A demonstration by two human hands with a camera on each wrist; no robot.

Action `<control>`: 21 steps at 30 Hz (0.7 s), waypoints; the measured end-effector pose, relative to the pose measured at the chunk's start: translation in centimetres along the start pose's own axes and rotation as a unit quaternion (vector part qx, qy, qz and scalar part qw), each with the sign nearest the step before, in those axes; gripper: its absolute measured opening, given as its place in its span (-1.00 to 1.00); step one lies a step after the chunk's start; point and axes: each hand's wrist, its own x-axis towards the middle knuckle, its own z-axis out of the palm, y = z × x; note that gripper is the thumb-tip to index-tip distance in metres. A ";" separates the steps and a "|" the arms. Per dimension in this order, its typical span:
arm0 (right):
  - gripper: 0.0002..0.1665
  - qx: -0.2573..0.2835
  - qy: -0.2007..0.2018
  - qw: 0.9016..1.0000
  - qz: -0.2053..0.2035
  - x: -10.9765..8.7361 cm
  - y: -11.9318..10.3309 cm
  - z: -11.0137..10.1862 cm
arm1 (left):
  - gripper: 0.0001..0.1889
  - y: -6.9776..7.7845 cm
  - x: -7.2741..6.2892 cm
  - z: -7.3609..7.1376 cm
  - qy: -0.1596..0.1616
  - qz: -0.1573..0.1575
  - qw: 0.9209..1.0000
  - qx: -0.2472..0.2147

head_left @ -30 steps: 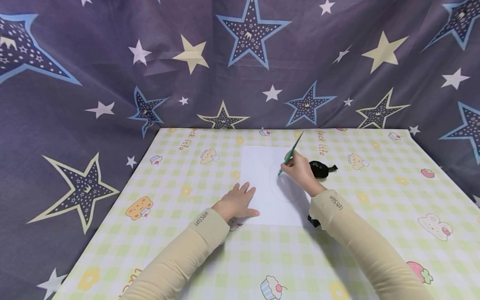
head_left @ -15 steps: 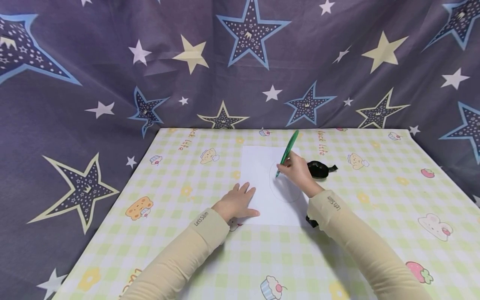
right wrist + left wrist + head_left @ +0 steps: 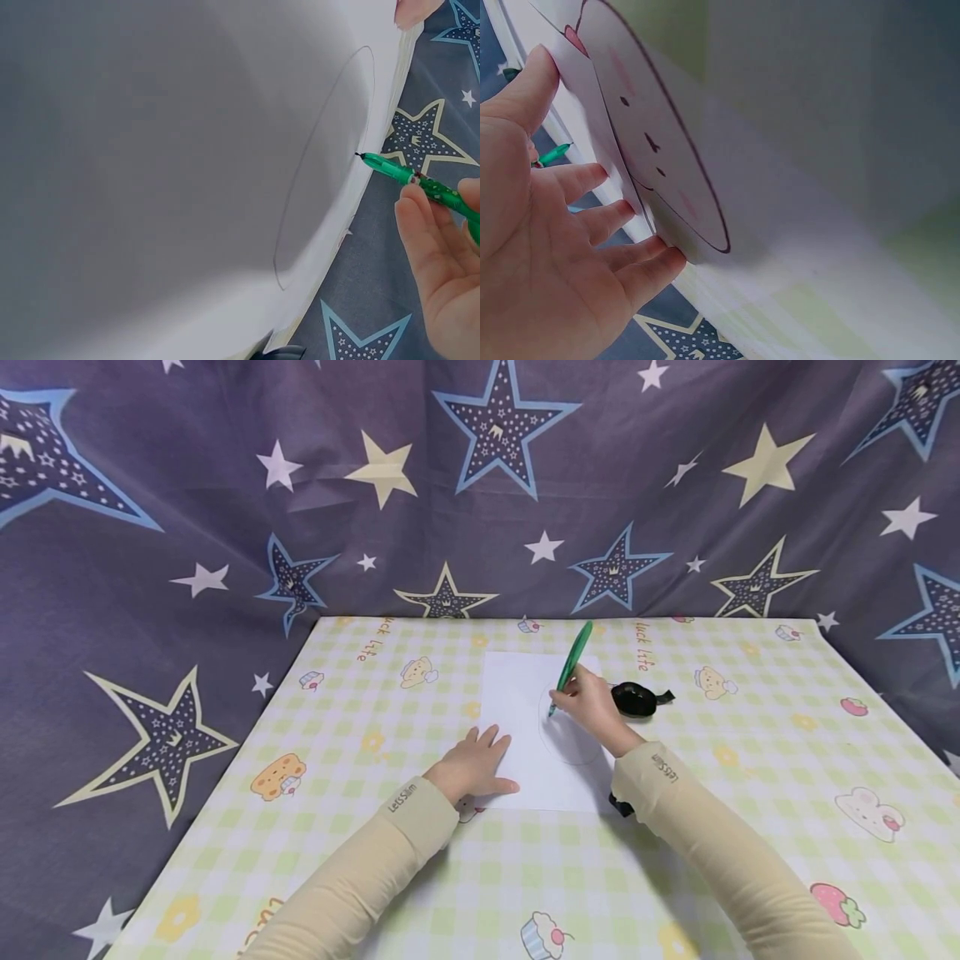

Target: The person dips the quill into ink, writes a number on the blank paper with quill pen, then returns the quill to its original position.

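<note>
A white sheet of paper (image 3: pixel 517 693) lies on the tabletop and bears a thin, dark, rounded outline (image 3: pixel 296 180). My right hand (image 3: pixel 592 700) pinches a green pen (image 3: pixel 573 656) between thumb and fingers. The pen leans with its top end up and away, and its tip is at the paper inside the left part of the outline. In the right wrist view the tip is close to the drawn line. My left hand (image 3: pixel 476 764) lies with fingers spread over the left edge of the sheet, fingertips on the paper.
A black rounded object (image 3: pixel 634 700) with a short strap lies right of the paper. Another black piece (image 3: pixel 621 806) shows partly from under the right sleeve. The checked tablecloth (image 3: pixel 337 852) has printed cartoon figures, and a star-patterned curtain (image 3: pixel 480 527) hangs behind the table.
My right hand has moved slightly left and toward me, bringing the pen tip the same way over the paper. The pen's top end has also swung left. My left hand stays in place.
</note>
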 end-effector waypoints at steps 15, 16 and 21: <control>-0.78 0.010 -0.006 1.000 -0.004 -0.4 -0.5 0.3 | -0.15 0.1 0.0 0.0 0.003 -0.001 1.000 0.009; -0.78 0.009 -0.006 1.000 -0.005 -0.4 -0.6 0.3 | -0.15 0.1 0.0 0.0 0.002 -0.001 1.000 0.009; -0.78 0.016 -0.009 1.000 -0.011 -0.5 -0.6 0.4 | -0.15 0.1 -0.1 -0.1 -0.002 -0.002 1.000 0.006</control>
